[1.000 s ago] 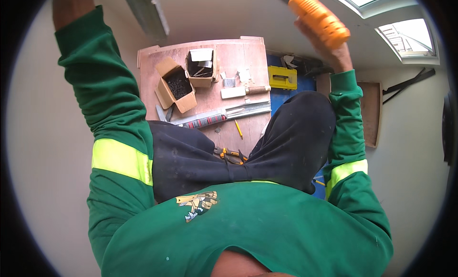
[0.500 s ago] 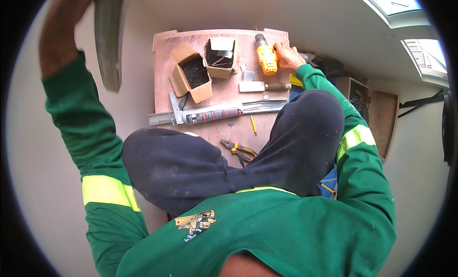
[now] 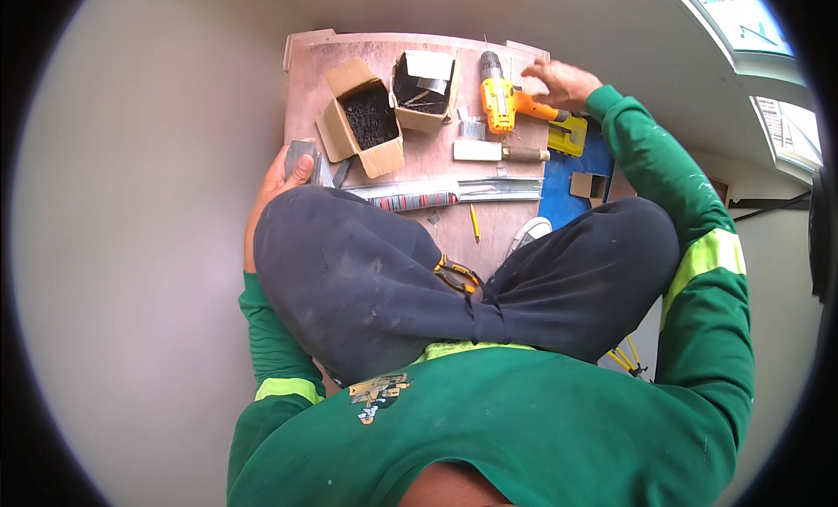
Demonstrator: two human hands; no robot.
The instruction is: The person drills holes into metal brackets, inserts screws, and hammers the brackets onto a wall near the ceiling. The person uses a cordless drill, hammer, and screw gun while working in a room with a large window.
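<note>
My left hand (image 3: 278,182) is beside my left knee at the board's left edge, gripping a short grey metal piece (image 3: 302,152). My right hand (image 3: 563,79) hovers with fingers spread just past the handle of an orange cordless drill (image 3: 502,101). The drill lies on the wooden board (image 3: 436,162). Whether the fingers still touch the handle is unclear. I sit cross-legged in dark trousers and a green top with reflective bands.
Two open cardboard boxes stand on the board, one with dark screws (image 3: 368,118), one with metal bits (image 3: 423,81). A metal track length (image 3: 489,190), a pencil (image 3: 474,223) and a small hand tool (image 3: 497,152) lie nearby. Pliers (image 3: 454,275) rest on my lap. A yellow case (image 3: 569,138) sits on a blue box (image 3: 572,188).
My right hand brought the drill down from overhead, laid it on the board and opened. My left hand came down from high on the left to beside my knee, still holding the metal piece.
</note>
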